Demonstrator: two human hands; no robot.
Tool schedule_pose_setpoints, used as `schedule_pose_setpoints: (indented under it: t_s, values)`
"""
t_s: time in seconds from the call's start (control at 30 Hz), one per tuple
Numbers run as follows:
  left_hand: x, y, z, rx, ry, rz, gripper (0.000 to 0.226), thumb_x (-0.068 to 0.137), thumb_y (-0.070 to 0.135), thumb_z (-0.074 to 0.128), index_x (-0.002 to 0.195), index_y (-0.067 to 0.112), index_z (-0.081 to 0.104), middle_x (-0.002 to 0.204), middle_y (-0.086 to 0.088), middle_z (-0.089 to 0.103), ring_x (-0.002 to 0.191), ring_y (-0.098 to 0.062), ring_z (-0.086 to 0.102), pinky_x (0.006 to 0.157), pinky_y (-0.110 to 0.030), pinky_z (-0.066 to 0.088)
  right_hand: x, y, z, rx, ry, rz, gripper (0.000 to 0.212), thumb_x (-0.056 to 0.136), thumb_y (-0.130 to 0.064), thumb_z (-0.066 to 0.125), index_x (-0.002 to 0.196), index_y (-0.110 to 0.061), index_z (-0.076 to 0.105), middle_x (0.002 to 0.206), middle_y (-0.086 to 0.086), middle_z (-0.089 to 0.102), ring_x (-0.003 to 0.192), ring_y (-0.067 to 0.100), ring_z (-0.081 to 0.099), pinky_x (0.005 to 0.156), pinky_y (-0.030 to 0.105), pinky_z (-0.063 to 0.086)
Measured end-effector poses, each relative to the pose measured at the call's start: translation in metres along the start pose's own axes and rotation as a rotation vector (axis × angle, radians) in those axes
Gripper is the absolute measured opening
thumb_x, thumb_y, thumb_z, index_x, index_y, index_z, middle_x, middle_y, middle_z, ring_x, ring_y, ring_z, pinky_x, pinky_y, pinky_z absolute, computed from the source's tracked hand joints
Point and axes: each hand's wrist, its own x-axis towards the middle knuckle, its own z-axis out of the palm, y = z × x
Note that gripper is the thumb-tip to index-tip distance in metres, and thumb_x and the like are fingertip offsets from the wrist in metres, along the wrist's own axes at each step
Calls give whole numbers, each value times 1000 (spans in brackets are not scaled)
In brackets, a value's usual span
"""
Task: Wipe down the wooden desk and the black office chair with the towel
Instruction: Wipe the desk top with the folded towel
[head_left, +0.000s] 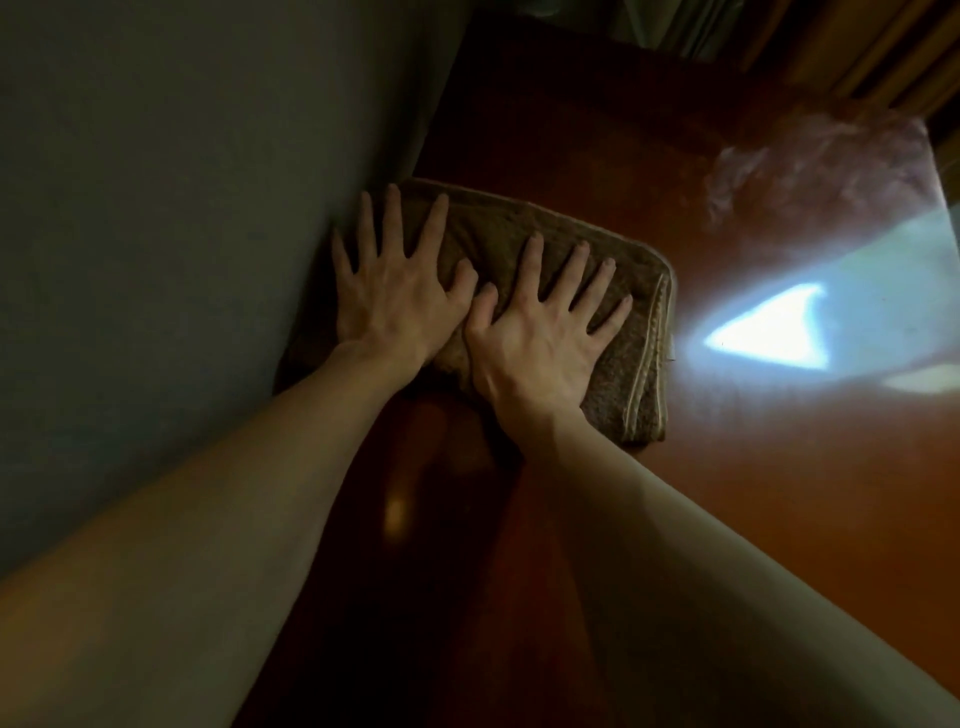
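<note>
Forearms, then left hand and right hand — spread flat on towel beside wall — desk stretches rightward.

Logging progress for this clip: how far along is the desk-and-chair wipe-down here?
Done: nothing provable; the wooden desk shows glare but no clear wiped track. In hand: left hand and right hand press flat, spread wide, on the folded towel, lying on the desk beside the grey wall. Left: likely more desk, and the chair, not in view.

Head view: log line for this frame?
phase: desk wipe; left hand: flat on towel; right hand: flat on towel; towel: folded, at wall
</note>
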Motion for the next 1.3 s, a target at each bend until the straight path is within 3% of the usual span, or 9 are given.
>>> schedule_pose_setpoints:
  t_s: [0.5,1.3]
  values:
    - [88,19,3,17,-21,35,73,98,65,23,163,38,6,172,-10,-1,158,-33,-4,126,-58,2,85,-6,-3,6,6,8,71,100,-56,22,163,-27,6,169,18,-2,154,40,-14,119,65,-11]
    - [174,39,8,-8,-26,47,75,96,68,28,163,39,10,172,-10,1,158,-33,-4,124,-58,3,167,-11,0,11,36,30,70,101,-56,23,163,-26,11,169,18,2,154,41,-10,119,65,-12]
